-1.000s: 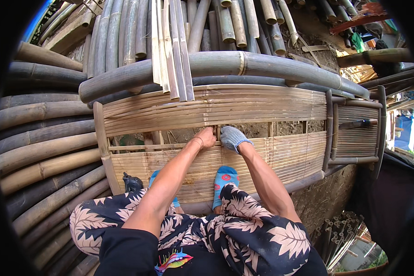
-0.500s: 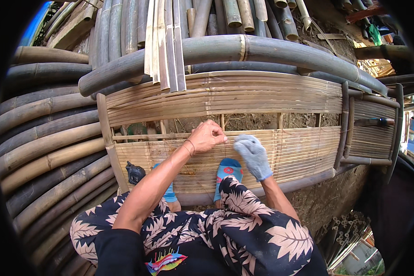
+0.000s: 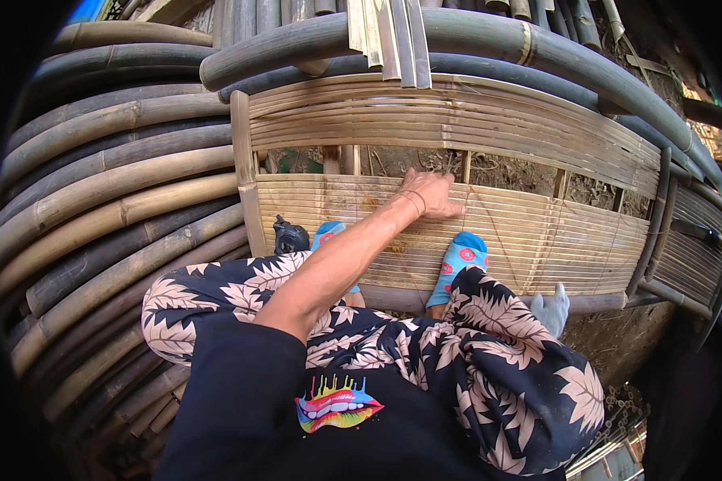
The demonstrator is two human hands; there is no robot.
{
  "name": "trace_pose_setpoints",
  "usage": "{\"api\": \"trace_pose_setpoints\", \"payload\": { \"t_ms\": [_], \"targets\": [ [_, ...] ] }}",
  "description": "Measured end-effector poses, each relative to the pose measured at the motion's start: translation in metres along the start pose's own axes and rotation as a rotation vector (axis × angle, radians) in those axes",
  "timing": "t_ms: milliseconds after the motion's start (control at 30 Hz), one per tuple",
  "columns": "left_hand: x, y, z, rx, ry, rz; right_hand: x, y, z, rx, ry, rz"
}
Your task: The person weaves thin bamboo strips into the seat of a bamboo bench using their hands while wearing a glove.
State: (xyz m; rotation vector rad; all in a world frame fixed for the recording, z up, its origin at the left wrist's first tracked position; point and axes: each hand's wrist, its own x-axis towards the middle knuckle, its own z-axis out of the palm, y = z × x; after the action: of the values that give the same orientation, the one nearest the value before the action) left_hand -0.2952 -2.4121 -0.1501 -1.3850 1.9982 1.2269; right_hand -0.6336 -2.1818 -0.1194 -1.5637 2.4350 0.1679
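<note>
A panel of split-bamboo slats (image 3: 353,192) lies before me in two bands, with an open gap between them. My left hand (image 3: 431,195), bare with a thin band at the wrist, is closed at the gap-side edge of the nearer band, apparently round the edge slat; its palm side is hidden. A thin brown cord (image 3: 497,232) runs over the slats to the right of it. My right hand (image 3: 552,309), in a grey glove, is at the panel's near edge beside my knee. Its fingertips point up and apart; the rest is behind my trousers.
My feet in blue socks (image 3: 461,256) rest on the nearer band. A black plastic bundle (image 3: 290,236) sits at its left end. Thick bamboo poles (image 3: 128,164) are stacked at left, and a dark pole (image 3: 481,36) spans the far side with loose strips (image 3: 401,48) over it.
My right hand has drawn back from beside the left hand to the near edge by my knee. The loose edge slat now lies against the nearer band. The whole view has shifted.
</note>
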Motion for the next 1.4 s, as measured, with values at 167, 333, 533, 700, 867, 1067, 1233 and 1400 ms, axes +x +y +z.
{"api": "trace_pose_setpoints", "payload": {
  "t_ms": [167, 333, 533, 700, 867, 1067, 1233, 1400],
  "targets": [
    [-0.003, -0.01, 0.007, -0.043, 0.093, 0.036, 0.073, -0.172, -0.031, 0.192, 0.069, -0.387],
    [0.001, -0.01, 0.013, -0.102, 0.116, 0.013, 0.098, -0.226, -0.014, 0.034, -0.075, -0.543],
    [0.007, -0.009, 0.02, -0.121, 0.14, -0.008, 0.108, -0.201, 0.022, 0.48, -0.543, -0.487],
    [0.004, -0.008, 0.017, -0.16, 0.15, -0.041, 0.12, -0.204, -0.059, 0.546, -1.104, -0.259],
    [0.003, -0.013, 0.02, -0.161, 0.179, -0.034, 0.142, -0.232, -0.112, 1.096, -0.417, -0.347],
    [0.008, -0.008, 0.01, -0.138, 0.054, -0.055, 0.176, -0.226, -0.11, 0.627, -0.753, -0.391],
    [0.009, -0.007, 0.011, -0.14, 0.094, -0.05, 0.106, -0.182, -0.043, 0.133, -0.809, -0.807],
    [0.01, 0.003, 0.01, -0.159, 0.125, -0.033, 0.094, -0.209, -0.021, 0.492, -0.319, -1.159]
  ]
}}
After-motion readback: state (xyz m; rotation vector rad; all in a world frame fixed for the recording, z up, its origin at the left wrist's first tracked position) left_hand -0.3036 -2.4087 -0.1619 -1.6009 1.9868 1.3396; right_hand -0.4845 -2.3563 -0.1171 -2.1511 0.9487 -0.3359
